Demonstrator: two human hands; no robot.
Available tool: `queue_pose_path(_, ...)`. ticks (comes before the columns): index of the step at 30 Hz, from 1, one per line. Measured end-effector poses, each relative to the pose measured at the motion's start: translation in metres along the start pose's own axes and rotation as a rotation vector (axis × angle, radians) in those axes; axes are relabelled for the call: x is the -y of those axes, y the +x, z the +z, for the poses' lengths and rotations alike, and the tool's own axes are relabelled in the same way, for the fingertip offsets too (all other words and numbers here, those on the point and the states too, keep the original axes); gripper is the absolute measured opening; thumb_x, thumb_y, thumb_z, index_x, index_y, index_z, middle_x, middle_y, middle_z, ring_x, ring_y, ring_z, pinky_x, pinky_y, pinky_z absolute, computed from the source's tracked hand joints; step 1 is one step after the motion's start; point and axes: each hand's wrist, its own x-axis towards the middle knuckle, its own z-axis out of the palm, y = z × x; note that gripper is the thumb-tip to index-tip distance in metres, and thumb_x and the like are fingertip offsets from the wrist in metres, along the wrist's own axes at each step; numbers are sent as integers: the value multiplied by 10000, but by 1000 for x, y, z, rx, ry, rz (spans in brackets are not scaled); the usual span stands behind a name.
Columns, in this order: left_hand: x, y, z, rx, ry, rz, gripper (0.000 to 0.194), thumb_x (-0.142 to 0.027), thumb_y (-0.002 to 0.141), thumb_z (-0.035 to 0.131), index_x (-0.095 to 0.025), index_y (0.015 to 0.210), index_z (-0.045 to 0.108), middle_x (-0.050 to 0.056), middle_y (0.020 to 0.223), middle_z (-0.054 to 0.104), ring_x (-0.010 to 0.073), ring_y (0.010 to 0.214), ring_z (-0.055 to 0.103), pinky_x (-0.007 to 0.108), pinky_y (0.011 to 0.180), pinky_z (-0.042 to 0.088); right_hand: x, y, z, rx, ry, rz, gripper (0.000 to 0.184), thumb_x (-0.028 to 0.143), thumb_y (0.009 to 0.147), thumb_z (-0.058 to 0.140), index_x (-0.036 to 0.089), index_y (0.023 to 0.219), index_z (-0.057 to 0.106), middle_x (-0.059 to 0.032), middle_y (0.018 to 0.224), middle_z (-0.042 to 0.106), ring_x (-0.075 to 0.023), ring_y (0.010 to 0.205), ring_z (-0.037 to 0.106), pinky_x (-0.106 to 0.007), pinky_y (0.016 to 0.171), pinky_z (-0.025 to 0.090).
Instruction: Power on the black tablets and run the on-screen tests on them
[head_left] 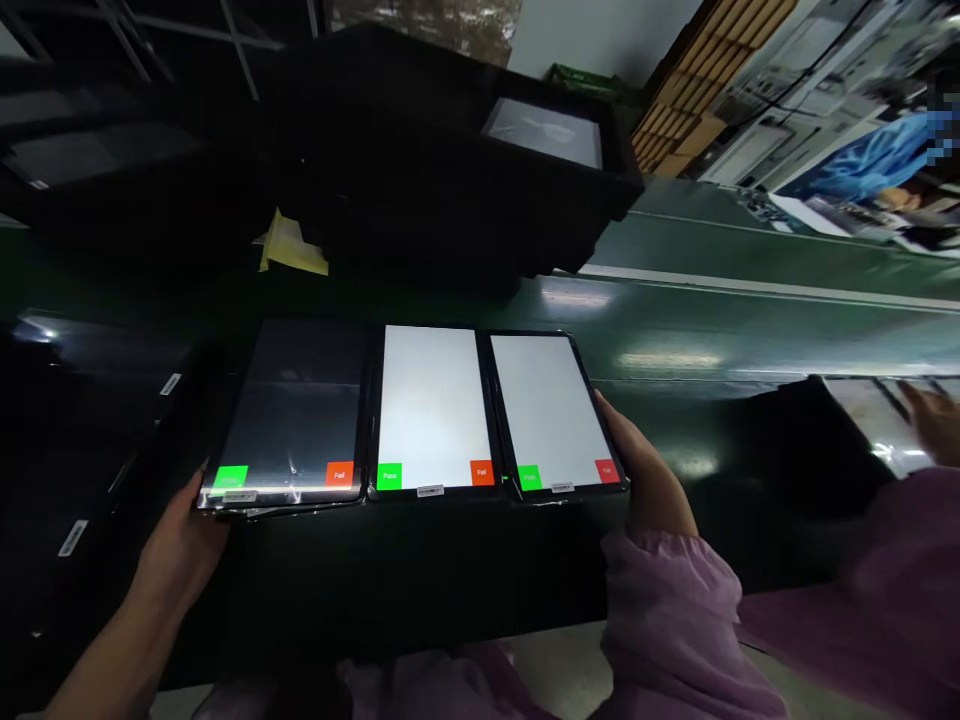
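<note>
Three tablets lie side by side in a row in front of me, long sides together. The left tablet [296, 410] has a dark screen; the middle tablet [435, 400] and the right tablet [553, 405] show white screens. Each has a green box and a red box along its lower edge, and a small barcode label. My left hand [184, 550] is closed on the left tablet's lower left corner, its fingers mostly hidden. At the other end, my right hand [651, 480] grips the right tablet's outer edge, with fingers partly out of sight underneath.
A black box [551, 205] with a tablet in its recess stands behind the row. Yellow tape [294, 247] sticks up near it. More dark tablets [97, 370] lie at left. At far right, a co-worker's hand [934, 420] is over other tablets [862, 410] on the green bench [675, 315].
</note>
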Motion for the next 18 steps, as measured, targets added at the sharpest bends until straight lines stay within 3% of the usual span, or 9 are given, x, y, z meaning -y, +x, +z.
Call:
queue_pose_path(3, -14, -4, 3, 18, 29, 79, 623, -531, 747, 671, -739, 1320, 546, -376, 1356, 516, 199, 1589, 140, 413, 1322, 340, 7, -11, 8, 74, 43, 45, 626, 668, 983, 510, 107, 925, 783, -92, 688, 739, -186, 570, 654, -312, 565, 525)
queue_pose_path(6, -22, -6, 6, 22, 65, 139, 502, -502, 769, 651, -691, 1235, 643, -361, 1333, 557, 222, 1586, 174, 452, 1321, 356, -3, -41, 5, 100, 111, 100, 669, 716, 978, 472, 125, 927, 780, -108, 691, 743, -202, 563, 664, -310, 527, 519)
queue_pose_path(11, -23, 0, 28, -79, -81, 114, 211, -367, 744, 647, -514, 809, 783, -234, 1077, 753, 255, 1551, 341, 460, 1330, 325, -63, -116, -25, 35, 262, 242, 752, 818, 920, 441, 151, 1024, 771, -117, 711, 756, -237, 547, 682, -340, 506, 533)
queue_pose_path(14, -28, 7, 68, -77, -212, 0, 234, -282, 822, 586, -376, 740, 784, -116, 960, 806, 252, 1486, 471, 422, 1304, 342, -118, -158, -54, -113, 466, 340, 763, 913, 773, 551, 207, 972, 764, -123, 771, 781, -284, 621, 728, -382, 548, 581)
queue_pose_path(18, -39, 21, 160, 269, -211, -80, 302, -323, 902, 526, -213, 849, 803, 62, 1016, 810, 357, 1291, 643, 537, 1137, 508, -191, -191, -95, -443, 419, 196, 681, 946, 704, 537, 314, 871, 728, -93, 735, 775, -357, 633, 721, -512, 568, 607)
